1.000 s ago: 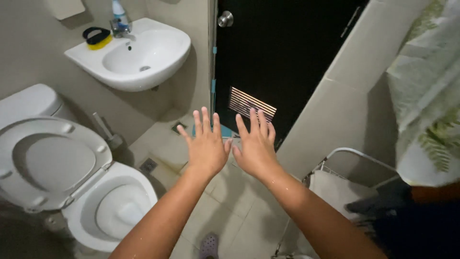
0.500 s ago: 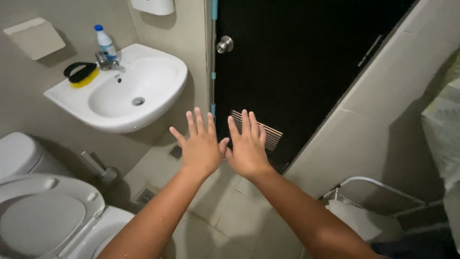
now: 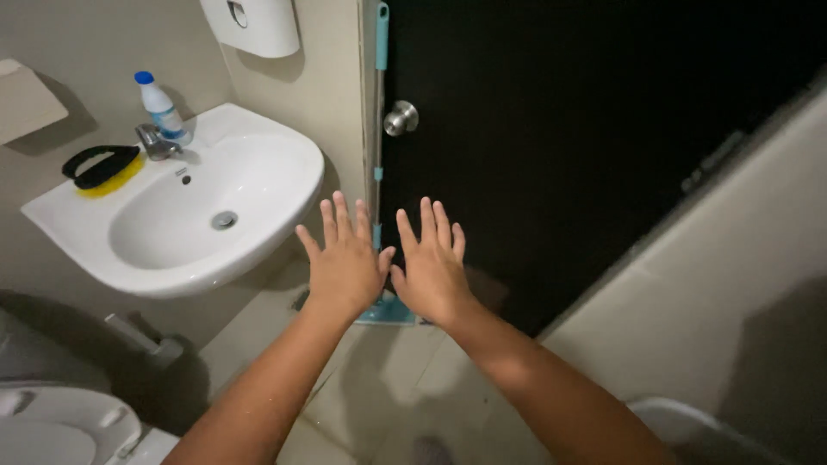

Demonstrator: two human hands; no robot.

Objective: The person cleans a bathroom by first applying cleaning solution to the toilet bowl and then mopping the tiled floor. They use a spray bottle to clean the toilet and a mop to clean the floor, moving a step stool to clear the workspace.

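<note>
Two bare hands held out flat, palms down, fingers spread wide: left hand (image 3: 343, 263) and right hand (image 3: 431, 269) side by side, thumbs nearly touching, grip fully released, grasping nothing. Just beyond the fingertips, one mop (image 3: 380, 164) with a slim teal-and-metal handle, propped upright against the edge of one black door (image 3: 551, 155); flat teal mop head on the tiled floor (image 3: 388, 379), partly hidden behind the hands. One round metal doorknob (image 3: 401, 118) beside the handle. Left, one smooth white basin (image 3: 185, 215) carrying one metal tap (image 3: 155, 142), one blue-capped plastic bottle (image 3: 160, 105) and one black-and-yellow scrub brush (image 3: 103, 168). Above, one white wall dispenser (image 3: 254, 24). Lower left, one white toilet (image 3: 60, 426), partly seen.
</note>
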